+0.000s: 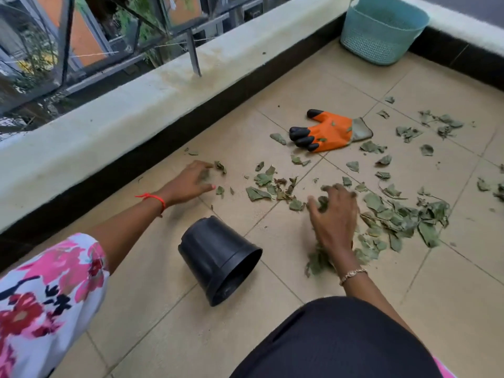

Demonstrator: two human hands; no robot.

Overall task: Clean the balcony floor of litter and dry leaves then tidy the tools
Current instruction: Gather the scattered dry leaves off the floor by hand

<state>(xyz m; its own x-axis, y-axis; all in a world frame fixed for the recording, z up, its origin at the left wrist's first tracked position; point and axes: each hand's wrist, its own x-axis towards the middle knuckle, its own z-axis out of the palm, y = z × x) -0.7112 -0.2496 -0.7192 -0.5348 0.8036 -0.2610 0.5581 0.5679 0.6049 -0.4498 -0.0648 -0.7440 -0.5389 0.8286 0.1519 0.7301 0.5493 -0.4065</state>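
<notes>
Dry green leaves lie scattered over the tan tiled floor, thickest at the right. My right hand rests on the pile with its fingers spread and bent over some leaves. Further left, my left hand reaches out flat and low, fingers loosely extended, touching a few small leaves near the wall. A black plastic pot lies on its side between my arms, its mouth facing me. An orange work glove with black fingertips lies on the floor beyond the leaves.
A teal plastic basket stands in the far corner. A low pale wall with a dark base runs along the left, with a metal railing behind it. My dark-clothed knee fills the bottom right.
</notes>
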